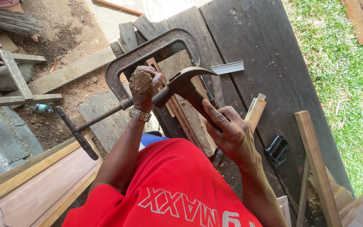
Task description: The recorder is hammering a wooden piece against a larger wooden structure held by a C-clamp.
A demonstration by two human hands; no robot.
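Note:
My left hand [147, 97], with a wristwatch on it, is closed around a chisel whose frayed wooden handle end [140, 81] sticks up out of the fist. My right hand [230, 132] grips a claw hammer [181, 83] close to its head, and the hammer face sits just right of the chisel handle. Under both hands a pale wooden piece [192, 122] lies on the dark plank bench [253, 42]. A large iron C-clamp [148, 48] arches over the piece, its screw bar [78, 134] pointing down-left. The chisel blade is hidden.
A ridged metal strip [227, 67], a short wooden stick [256, 110] and a black clip-like object [277, 149] lie on the bench. Long boards [38, 189] rest at lower left and a wooden batten [316, 164] at right. Grass [349, 84] borders the right side.

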